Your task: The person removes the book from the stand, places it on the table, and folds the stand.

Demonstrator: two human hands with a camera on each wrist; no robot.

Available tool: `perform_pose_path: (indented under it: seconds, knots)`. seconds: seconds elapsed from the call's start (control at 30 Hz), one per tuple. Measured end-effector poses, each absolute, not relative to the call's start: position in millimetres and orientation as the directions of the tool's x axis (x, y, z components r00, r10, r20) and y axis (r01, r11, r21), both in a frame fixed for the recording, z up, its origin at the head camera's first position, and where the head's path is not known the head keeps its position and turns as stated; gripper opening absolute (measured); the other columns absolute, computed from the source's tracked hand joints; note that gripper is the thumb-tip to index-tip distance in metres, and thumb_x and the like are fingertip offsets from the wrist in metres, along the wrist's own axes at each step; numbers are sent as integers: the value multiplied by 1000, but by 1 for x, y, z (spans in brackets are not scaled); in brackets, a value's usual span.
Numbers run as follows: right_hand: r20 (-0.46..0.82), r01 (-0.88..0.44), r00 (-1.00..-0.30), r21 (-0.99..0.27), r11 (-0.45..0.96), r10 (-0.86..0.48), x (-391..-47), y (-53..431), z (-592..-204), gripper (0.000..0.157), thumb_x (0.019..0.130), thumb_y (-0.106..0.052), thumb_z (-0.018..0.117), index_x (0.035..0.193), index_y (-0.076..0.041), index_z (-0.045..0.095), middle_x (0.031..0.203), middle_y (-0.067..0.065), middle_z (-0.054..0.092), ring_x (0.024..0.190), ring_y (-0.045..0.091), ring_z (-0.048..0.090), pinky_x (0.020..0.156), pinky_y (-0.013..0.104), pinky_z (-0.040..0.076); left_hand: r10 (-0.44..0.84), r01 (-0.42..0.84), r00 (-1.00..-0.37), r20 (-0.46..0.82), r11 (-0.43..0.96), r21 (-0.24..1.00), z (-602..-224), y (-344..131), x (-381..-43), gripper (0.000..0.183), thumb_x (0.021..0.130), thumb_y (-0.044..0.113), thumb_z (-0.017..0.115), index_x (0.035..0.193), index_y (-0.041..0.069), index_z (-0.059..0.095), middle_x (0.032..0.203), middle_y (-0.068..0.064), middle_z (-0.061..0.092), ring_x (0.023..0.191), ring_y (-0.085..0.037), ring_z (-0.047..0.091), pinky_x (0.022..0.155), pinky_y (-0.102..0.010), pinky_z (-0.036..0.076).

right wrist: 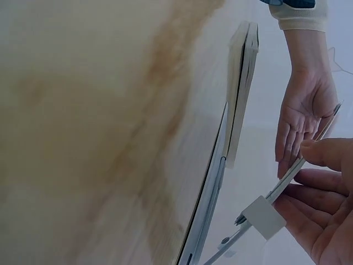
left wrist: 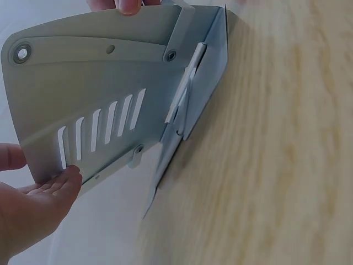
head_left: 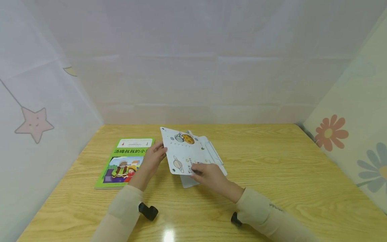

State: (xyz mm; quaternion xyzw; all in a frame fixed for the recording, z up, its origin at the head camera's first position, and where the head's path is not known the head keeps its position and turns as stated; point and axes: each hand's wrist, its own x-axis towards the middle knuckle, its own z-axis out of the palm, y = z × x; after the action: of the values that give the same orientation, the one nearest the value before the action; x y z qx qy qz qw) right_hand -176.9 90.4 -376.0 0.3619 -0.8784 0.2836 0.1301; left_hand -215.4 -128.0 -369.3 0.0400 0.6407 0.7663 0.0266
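A white folding book stand (head_left: 172,149) with astronaut and planet drawings has its upper panel tilted up above the wooden table. Its lower plate (head_left: 188,182) lies on the tabletop underneath. At the panel's left edge my left hand (head_left: 154,158) grips it, the fingers lying on the back side near a row of slots, as the left wrist view shows. My right hand (head_left: 211,176) pinches the near edge, thumb on the printed face and fingers below. Hinged metal strips and a folded support bar (left wrist: 186,83) show behind the panel.
A green-covered picture book (head_left: 125,169) lies flat to the left, partly behind my left hand and forearm. Wooden tabletop (head_left: 272,161) stretches to the right. White cloth walls with printed stars and flowers enclose the table at the back and sides.
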Motion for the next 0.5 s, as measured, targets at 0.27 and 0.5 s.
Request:
perform_pose_path:
  seconds: [0.27,0.5]
  knots:
    - [334,-686,-728,-339,644,-599,-175,84,-375,21,74,-18,67,92,-7,66,94,5,64,85,13,59,69,23,48,96,-32,-995,-6,-273,961,-377,-133,-213,44,87,-6,37,130,-8,27,132,-20,31,118,-25,33,95,-30,30]
    - [294,-692,-722,-283,665,-626,-175,79,-376,20,74,-18,67,91,-6,66,94,6,63,87,17,59,73,27,47,61,-94,-995,-81,-255,962,-384,-135,-212,43,87,-5,37,130,-6,29,133,-19,30,119,-24,32,95,-30,30]
